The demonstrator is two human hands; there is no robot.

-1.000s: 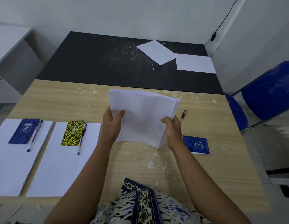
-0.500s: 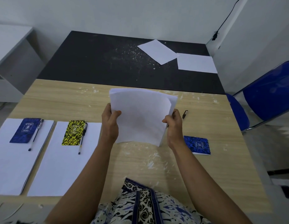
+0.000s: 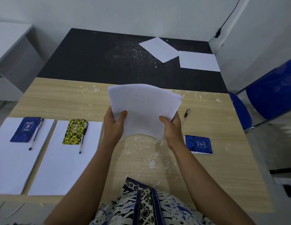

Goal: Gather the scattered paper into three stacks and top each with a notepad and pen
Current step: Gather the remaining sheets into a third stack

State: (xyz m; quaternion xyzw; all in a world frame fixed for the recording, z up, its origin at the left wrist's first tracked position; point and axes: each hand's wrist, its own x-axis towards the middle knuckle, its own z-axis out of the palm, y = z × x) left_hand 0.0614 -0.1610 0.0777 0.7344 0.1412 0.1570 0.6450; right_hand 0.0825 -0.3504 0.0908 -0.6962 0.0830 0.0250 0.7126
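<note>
item: sheaf of white paper [image 3: 144, 109], held upright above the wooden table [image 3: 206, 168], top edge bowed into an arch, sheets fanned slightly at the upper right corner. lower edge blurred against the tabletop; whether it touches the wood cannot be told.

left hand [image 3: 114, 125]: clamped on the sheaf's left edge, thumb on the near face, remaining fingers hidden behind the paper.
right hand [image 3: 171, 127]: gripping the right edge likewise, thumb forward, fingers hidden.

loose pen [image 3: 185, 114]: on the table just right of the sheaf, near end concealed behind the right hand.
blue notepad [image 3: 198, 144]: flat on the table, right of the right wrist, apart from the loose pen.

far-left stack [image 3: 13, 159]: cut off by the frame edge; carries a second blue notepad [image 3: 26, 129] and a pen [image 3: 36, 134] alongside.
middle stack [image 3: 63, 163]: carries a yellow-and-black notepad [image 3: 74, 132] with its pen [image 3: 83, 137] (cover print too small to read).

two loose sheets [image 3: 159, 49] [image 3: 199, 60]: on the black table [image 3: 92, 62] beyond, corners overlapping or touching.
</note>
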